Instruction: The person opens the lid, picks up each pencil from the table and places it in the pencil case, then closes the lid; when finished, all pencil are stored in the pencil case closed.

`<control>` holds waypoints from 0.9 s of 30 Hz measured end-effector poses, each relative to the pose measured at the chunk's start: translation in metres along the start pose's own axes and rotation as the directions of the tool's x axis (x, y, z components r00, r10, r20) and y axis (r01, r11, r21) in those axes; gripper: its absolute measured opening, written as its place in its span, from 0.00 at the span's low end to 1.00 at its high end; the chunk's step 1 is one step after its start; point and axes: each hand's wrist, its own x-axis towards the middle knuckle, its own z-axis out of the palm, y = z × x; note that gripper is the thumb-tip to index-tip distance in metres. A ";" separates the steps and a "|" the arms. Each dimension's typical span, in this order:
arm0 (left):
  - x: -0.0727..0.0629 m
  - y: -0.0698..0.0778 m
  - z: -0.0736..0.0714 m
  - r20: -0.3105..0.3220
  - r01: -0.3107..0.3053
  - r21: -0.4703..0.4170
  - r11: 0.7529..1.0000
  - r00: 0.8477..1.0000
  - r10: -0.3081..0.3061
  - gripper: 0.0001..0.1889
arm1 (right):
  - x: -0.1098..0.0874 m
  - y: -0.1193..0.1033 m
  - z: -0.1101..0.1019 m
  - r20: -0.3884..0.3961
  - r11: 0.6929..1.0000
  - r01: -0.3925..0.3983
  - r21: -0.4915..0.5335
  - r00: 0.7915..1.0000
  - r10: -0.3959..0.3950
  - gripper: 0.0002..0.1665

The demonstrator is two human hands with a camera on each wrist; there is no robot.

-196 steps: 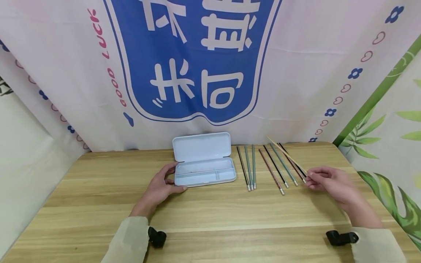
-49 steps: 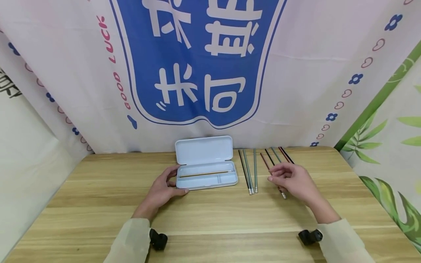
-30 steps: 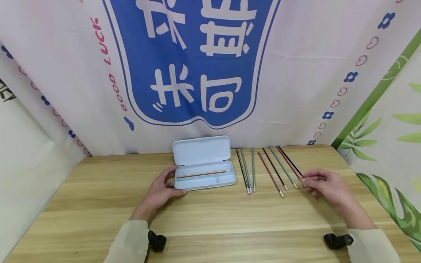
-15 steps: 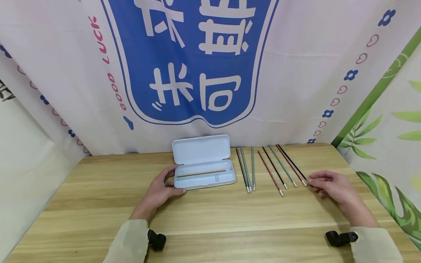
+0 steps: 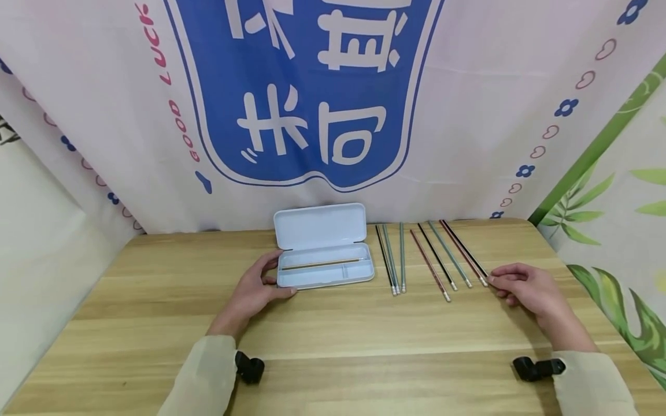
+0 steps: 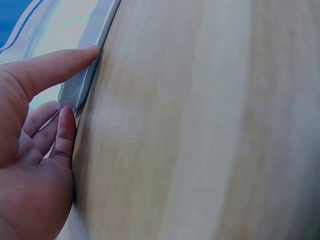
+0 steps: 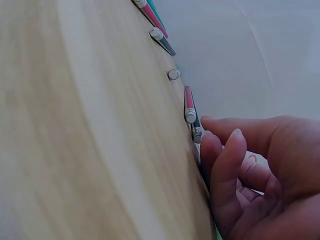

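A light-blue pencil case (image 5: 325, 282) stands with its lid up at the back of the table. My left hand (image 5: 255, 293) grips its left end, thumb along the front edge and fingers round the side. Inside the rear compartment lies one gold-coloured pencil (image 5: 320, 264). At the right, my right hand (image 5: 528, 289) pinches the eraser end of a black pencil (image 5: 465, 249), the outermost of the row. Right beside that lies a red pencil (image 5: 461, 252); its white eraser and the black pencil's eraser (image 7: 197, 134) show in the right wrist view.
Between case and right hand lie several more pencils: a teal pencil (image 5: 450, 253), a black pencil (image 5: 436, 256), a red pencil (image 5: 429, 264) and a group of three with a teal pencil (image 5: 403, 257). A printed cloth (image 5: 468, 144) hangs behind the wooden table (image 5: 374, 358).
The gold pencil, earlier in my right hand, now lies in the case. My right hand has since moved back right, to the black pencil's end. The left hand has stayed on the case.
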 end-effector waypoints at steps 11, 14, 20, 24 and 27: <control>0.001 0.001 0.001 0.009 -0.003 -0.007 1.000 1.000 0.003 0.49 | -0.001 -0.001 0.003 -0.021 0.998 0.019 -0.055 1.000 -0.020 0.26; 0.001 0.002 0.000 0.010 -0.005 -0.005 1.000 1.000 0.005 0.50 | -0.001 -0.002 0.003 -0.030 0.997 0.015 -0.074 0.999 -0.017 0.26; 0.001 0.002 0.000 0.012 0.000 -0.003 1.000 1.000 0.000 0.49 | -0.002 -0.005 0.004 -0.043 0.997 0.003 -0.077 0.999 -0.007 0.25; 0.001 0.003 -0.001 0.012 0.004 -0.004 1.000 1.000 -0.004 0.49 | -0.003 -0.007 0.005 -0.051 0.995 -0.003 -0.099 0.999 -0.002 0.25; 0.000 0.004 -0.001 0.013 0.007 -0.006 1.000 1.000 -0.006 0.50 | -0.004 -0.008 0.006 -0.066 0.991 -0.007 -0.135 0.998 -0.002 0.25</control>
